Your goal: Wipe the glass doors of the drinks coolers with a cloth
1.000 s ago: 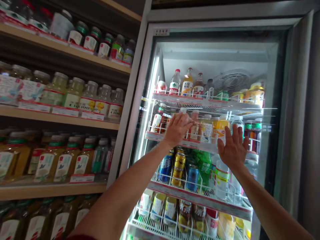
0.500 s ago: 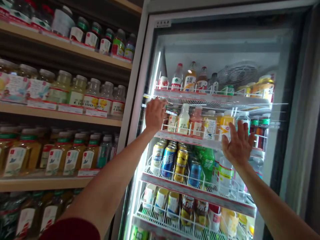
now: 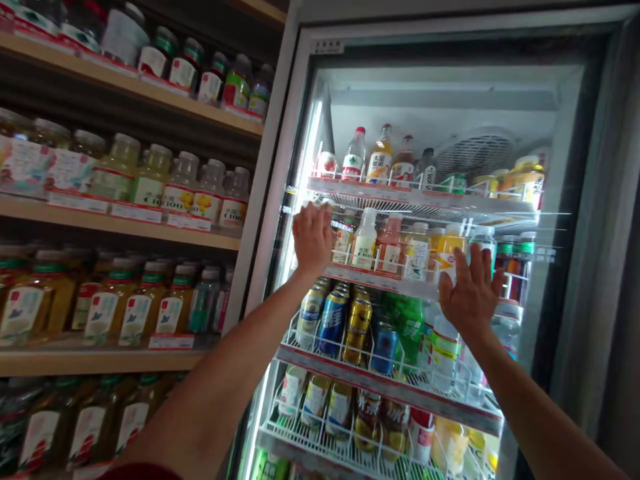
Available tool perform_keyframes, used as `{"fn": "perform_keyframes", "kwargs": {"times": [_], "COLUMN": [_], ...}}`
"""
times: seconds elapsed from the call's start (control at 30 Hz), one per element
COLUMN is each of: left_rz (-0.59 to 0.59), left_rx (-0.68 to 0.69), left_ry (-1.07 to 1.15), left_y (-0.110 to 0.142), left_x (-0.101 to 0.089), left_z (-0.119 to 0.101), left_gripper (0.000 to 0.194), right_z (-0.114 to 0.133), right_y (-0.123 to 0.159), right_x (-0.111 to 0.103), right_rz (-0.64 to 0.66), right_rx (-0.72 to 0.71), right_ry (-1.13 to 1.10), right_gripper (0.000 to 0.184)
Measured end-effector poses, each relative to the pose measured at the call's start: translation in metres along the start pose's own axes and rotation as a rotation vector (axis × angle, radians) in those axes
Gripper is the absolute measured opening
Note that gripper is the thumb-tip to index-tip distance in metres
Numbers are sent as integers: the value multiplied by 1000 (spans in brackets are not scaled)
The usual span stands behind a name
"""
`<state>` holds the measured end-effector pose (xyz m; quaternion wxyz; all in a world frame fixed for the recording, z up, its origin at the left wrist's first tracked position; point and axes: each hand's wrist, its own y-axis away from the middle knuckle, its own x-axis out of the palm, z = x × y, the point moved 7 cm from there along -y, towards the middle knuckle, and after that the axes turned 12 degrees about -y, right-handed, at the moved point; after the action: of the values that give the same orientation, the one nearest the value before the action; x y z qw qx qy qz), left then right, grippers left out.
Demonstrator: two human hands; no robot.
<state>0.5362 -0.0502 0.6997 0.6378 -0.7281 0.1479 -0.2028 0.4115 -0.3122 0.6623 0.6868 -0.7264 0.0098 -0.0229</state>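
My left hand (image 3: 313, 241) is raised at the left side of a lit drinks fridge (image 3: 425, 100), its fingers stretched upward and holding nothing. It overlaps the left end of the second shelf, near a white-capped bottle (image 3: 344, 237). Further right, my right hand (image 3: 471, 291) is also empty, with fingers spread, in front of an orange drink bottle (image 3: 451, 253) and a clear bottle (image 3: 445, 350). Faint reflections suggest glass between my hands and the drinks. Whether either palm touches it, I cannot tell.
Wooden shelves (image 3: 120, 223) with rows of bottles stand at the left. Inside the fridge, wire racks hold upright bottles, blue cans (image 3: 334, 321), gold cans (image 3: 358, 328) and green bottles (image 3: 409, 323). A grey frame (image 3: 273, 167) separates fridge and shelves.
My left hand is slightly lower, its fingers more upright. The right hand has shifted a little left, still spread. The view has tilted slightly; the drinks stay in place.
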Motion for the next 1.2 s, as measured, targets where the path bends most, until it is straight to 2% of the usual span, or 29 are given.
{"fn": "perform_keyframes", "kwargs": {"times": [0.03,0.07,0.1,0.2,0.23,0.27,0.3,0.4,0.43,0.47,0.5,0.53,0.6,0.63,0.67,0.7,0.73,0.77,0.83,0.87,0.9,0.93,0.97,1.03,1.07,1.1,1.13,1.17,1.2], "left_rz": [-25,-38,-37,-3,15,19,21,-24,-41,-54,-58,-47,-27,-1,25,55,82,91,46,13,-11,-22,-13,35,61,82,95,97,86], "left_rx": [-96,-92,12,598,705,721,652,168,68,47,118,271,660,804,879,878,801,668,266,135,78,117,243,615,765,843,844,761,612], "left_ry": [-7,0,18,103,107,101,80,-17,-35,-39,-26,-1,61,81,95,96,85,67,14,-2,-9,-1,17,78,101,110,103,79,40], "left_y": [0,5,15,63,74,76,69,34,30,32,40,53,89,103,109,106,94,77,45,39,40,48,60,94,108,115,113,102,86], "left_x": [-1,-2,-2,-5,-4,-4,-4,-5,-6,-8,-9,-9,-13,-13,-14,-13,-10,-8,-8,-9,-10,-11,-12,-13,-14,-14,-13,-12,-10], "left_z": [11,8,-6,-68,-75,-71,-58,4,14,12,-1,-22,-68,-81,-84,-78,-64,-45,0,13,16,7,-10,-48,-58,-58,-49,-33,-12], "left_gripper": [44,45,45,46,46,46,44,42,42,43,44,45,44,43,42,41,41,42,43,43,44,44,45,47,48,48,48,47,46], "right_z": [0,1,1,0,-1,-1,-1,-1,-1,-1,-1,-1,-1,-1,-1,-1,0,0,0,0,0,0,0,-1,-1,-1,-2,-2,-2], "right_y": [0,0,0,0,0,1,1,1,1,1,1,1,1,1,1,1,1,0,0,0,0,0,0,0,0,0,1,1,1], "right_x": [0,-1,-1,-1,0,0,0,1,1,1,1,0,0,0,-1,-1,-1,-2,-2,-2,-1,-1,-1,-1,-1,-1,0,0,0], "right_rz": [-3,-12,-18,-30,-35,-40,-39,-40,-40,-40,-39,-37,-27,-29,-31,-32,-39,-44,-43,-41,-38,-34,-32,-33,-31,-31,-29,-28,-33], "right_rx": [2,0,-4,-14,-16,-20,-23,-30,-30,-31,-30,-31,-28,-28,-28,-28,-29,-28,-22,-19,-16,-14,-16,-24,-28,-28,-24,-22,-21], "right_ry": [0,0,0,0,-1,-3,-5,-15,-21,-26,-32,-39,-46,-43,-38,-32,-26,-19,-12,-10,-10,-10,-10,-19,-24,-29,-33,-33,-29], "right_gripper": [52,52,52,52,52,52,52,52,53,53,53,53,53,53,53,53,52,52,52,52,52,52,52,52,52,52,52,52,52]}}
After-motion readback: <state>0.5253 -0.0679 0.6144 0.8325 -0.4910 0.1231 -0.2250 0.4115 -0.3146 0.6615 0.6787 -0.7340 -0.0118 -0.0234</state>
